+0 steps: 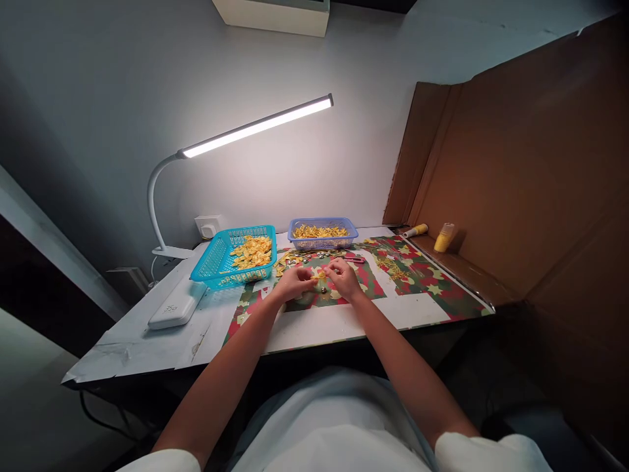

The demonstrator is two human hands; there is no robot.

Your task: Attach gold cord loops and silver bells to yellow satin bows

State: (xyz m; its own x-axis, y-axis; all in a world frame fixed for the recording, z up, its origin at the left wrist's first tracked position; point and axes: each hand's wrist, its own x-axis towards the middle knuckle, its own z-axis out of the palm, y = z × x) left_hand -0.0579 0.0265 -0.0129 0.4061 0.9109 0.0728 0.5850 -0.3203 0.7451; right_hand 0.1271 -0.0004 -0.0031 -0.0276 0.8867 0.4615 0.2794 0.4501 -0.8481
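Over the patterned mat, my left hand (295,284) pinches a small gold piece (319,276) that looks like ribbon. My right hand (343,278) is closed at the piece's other side, fingertips together on it. Fine detail of the piece is too small to make out. Just below the fingers lies a small silver bell (324,290). Beyond the hands are several more small silver balls or bells and flat gold pieces (287,260). A pink-handled tool (354,259) lies past my right hand.
A teal basket (232,280) of gold pieces stands left, a blue basket (323,243) of thin gold strips at the back. Gold wire-like bits (393,269) lie right. A lamp (255,128), white power bank (177,305), two yellow-filled tubes (443,238) and cardboard wall (531,164) surround the table.
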